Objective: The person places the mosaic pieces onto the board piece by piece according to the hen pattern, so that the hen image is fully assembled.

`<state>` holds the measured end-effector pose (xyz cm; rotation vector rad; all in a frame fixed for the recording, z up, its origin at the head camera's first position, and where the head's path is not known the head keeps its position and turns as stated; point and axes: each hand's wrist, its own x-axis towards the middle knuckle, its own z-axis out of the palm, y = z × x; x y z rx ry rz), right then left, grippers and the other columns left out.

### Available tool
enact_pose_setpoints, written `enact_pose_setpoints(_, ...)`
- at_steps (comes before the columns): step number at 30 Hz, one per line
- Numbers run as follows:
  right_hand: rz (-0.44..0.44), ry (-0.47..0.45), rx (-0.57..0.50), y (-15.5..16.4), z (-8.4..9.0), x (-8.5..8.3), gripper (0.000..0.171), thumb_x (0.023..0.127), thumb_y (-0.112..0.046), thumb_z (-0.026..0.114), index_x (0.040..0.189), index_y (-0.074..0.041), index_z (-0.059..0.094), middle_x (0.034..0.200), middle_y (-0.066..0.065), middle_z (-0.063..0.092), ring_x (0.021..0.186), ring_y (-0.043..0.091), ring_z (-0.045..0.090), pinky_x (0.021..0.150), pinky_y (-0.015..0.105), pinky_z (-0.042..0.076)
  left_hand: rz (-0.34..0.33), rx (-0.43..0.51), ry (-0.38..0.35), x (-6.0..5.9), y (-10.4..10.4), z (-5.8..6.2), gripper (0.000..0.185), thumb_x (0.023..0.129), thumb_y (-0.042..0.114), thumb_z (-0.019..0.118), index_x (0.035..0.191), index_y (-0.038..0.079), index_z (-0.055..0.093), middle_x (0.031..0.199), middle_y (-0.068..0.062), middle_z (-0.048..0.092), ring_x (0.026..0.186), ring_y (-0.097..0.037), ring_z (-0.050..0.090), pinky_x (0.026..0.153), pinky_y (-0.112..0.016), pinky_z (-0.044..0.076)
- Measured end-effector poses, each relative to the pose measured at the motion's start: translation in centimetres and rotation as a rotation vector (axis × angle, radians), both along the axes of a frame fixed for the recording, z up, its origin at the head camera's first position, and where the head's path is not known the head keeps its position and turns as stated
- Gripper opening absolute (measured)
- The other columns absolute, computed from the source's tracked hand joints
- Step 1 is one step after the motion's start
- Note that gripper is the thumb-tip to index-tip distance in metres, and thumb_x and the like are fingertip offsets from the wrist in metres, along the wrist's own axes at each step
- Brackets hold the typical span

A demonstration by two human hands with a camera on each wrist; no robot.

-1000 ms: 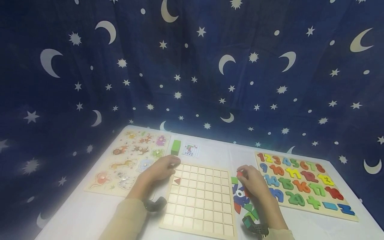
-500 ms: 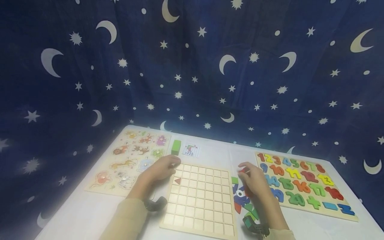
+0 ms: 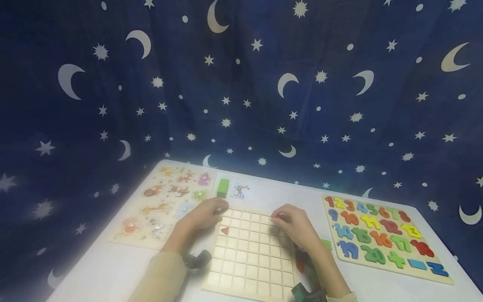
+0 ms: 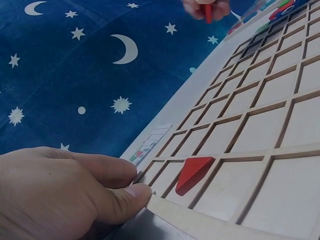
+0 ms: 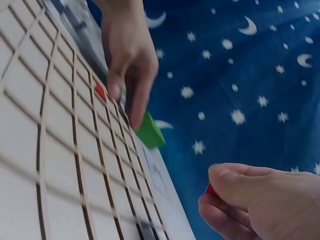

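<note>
My left hand [image 3: 205, 214] holds the upper left corner of a wooden grid board [image 3: 249, 256], thumb and forefinger at its edge in the left wrist view. A red triangular piece [image 4: 194, 175] lies in a cell near that corner. Over the board's upper right part, my right hand [image 3: 296, 224] pinches a small red piece [image 4: 208, 12] between thumb and fingers. In the right wrist view, most of this piece [image 5: 210, 190] is hidden by the fingertips. The right hand and held piece are above the board's surface.
A green block [image 3: 223, 188] and a picture card [image 3: 241, 191] lie beyond the board. An animal puzzle [image 3: 139, 205] is at left, a number puzzle [image 3: 409, 251] at right. Loose pieces, including a green one [image 3: 326, 243], lie right of the board, partly behind the right arm.
My right hand has moved left from the loose pieces to over the board, carrying the red piece. The left hand stays at the board's corner. The head view has shifted slightly.
</note>
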<state>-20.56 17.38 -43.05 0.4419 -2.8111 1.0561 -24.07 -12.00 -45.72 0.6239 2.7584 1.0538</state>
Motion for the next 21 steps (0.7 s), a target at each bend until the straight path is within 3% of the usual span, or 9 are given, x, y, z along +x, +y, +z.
enact_pose_setpoints(6, 0.101, -0.010, -0.048, -3.3, -0.4, -0.4, 0.017, 0.079, -0.008, 0.073, 0.095, -0.015, 0.071, 0.097, -0.005, 0.069, 0.093, 0.018, 0.069, 0.084, 0.034, 0.058, 0.004, 0.018, -0.012, 0.0, -0.2, -0.6, 0.044, 0.085, 0.002, 0.060, 0.128, 0.006, 0.056, 0.135, -0.011, 0.055, 0.130, -0.030, 0.047, 0.114, -0.046, 0.034)
enact_pose_setpoints(11, 0.197, 0.005, -0.077, -5.5, -1.2, -1.2, 0.020, 0.080, -0.006, 0.072, 0.100, -0.011, 0.071, 0.097, -0.001, 0.068, 0.088, 0.017, 0.070, 0.080, 0.029, 0.059, -0.023, 0.024, 0.013, 0.1, -0.2, -0.7, 0.043, 0.084, 0.002, 0.060, 0.127, 0.004, 0.057, 0.133, -0.012, 0.057, 0.128, -0.032, 0.049, 0.112, -0.048, 0.035)
enact_pose_setpoints(16, 0.186, -0.070, -0.073, -6.8, -2.0, -1.9, 0.023, 0.081, -0.013, 0.072, 0.104, -0.014, 0.069, 0.098, -0.004, 0.070, 0.087, 0.013, 0.067, 0.081, 0.030, 0.057, -0.042, 0.007, 0.036, 0.1, 0.0, -0.4, 0.043, 0.084, 0.002, 0.061, 0.127, 0.004, 0.057, 0.133, -0.012, 0.057, 0.128, -0.032, 0.049, 0.112, -0.048, 0.035)
enact_pose_setpoints(21, 0.195, -0.037, -0.027, -7.2, -2.9, -2.3, 0.019, 0.082, -0.018, 0.071, 0.101, -0.016, 0.072, 0.096, -0.006, 0.072, 0.095, 0.016, 0.067, 0.090, 0.039, 0.054, -0.022, 0.010, 0.028, 0.2, 0.0, 0.2, 0.043, 0.084, 0.002, 0.061, 0.127, 0.004, 0.056, 0.134, -0.012, 0.056, 0.128, -0.032, 0.049, 0.112, -0.049, 0.035)
